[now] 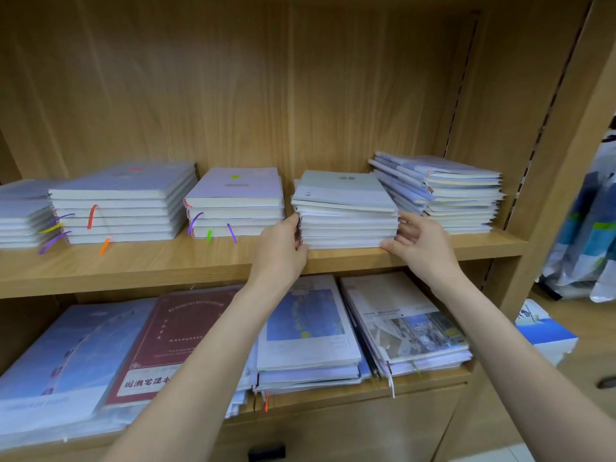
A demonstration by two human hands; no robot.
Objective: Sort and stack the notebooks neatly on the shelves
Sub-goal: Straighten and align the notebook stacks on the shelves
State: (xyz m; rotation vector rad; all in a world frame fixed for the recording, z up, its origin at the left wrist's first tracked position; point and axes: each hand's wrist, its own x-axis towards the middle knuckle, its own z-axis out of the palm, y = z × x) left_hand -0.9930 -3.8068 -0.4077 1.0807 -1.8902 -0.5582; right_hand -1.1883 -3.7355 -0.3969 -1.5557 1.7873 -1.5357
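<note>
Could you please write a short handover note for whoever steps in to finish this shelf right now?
Left hand and right hand grip the two sides of the grey-covered notebook stack on the upper shelf.
Its top notebook sits skewed; the layers below look squared.
Done: the two ribbon-marked stacks to the left look even.
Left: straighten that top notebook, square the fanned stack at the right, then the loose piles on the lower shelf.

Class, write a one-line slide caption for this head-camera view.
Both hands, left and right, grip a notebook stack on the upper shelf.
</note>
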